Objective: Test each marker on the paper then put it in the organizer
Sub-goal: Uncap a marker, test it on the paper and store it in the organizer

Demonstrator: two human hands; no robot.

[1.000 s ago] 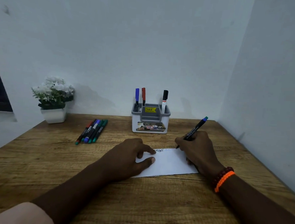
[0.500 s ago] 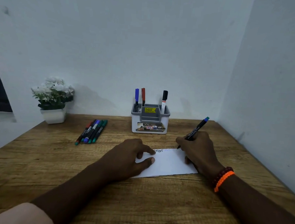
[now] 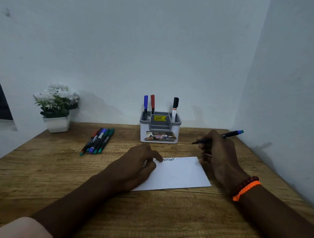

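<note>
Right fingers [image 3: 204, 141] curl tight around a marker [image 3: 223, 135], tip aimed left and clear of the paper [image 3: 179, 173], teal-and-purple end out to the right, nearly level. The right hand [image 3: 217, 154] sits at the sheet's right edge, beaded and orange bands [image 3: 245, 188] on the wrist. Left fingers [image 3: 155, 156] lie fairly flat, pressing the paper's left part, with dark scribbles just beside them along the top edge. Behind the sheet stands the organizer [image 3: 160, 128], holding a blue, a red and a black-capped marker upright. Off to the left, five loose markers [image 3: 97, 141] lie bunched on the surface [image 3: 42, 167], a white-flowered pot [image 3: 57, 107] in the back corner.
</note>
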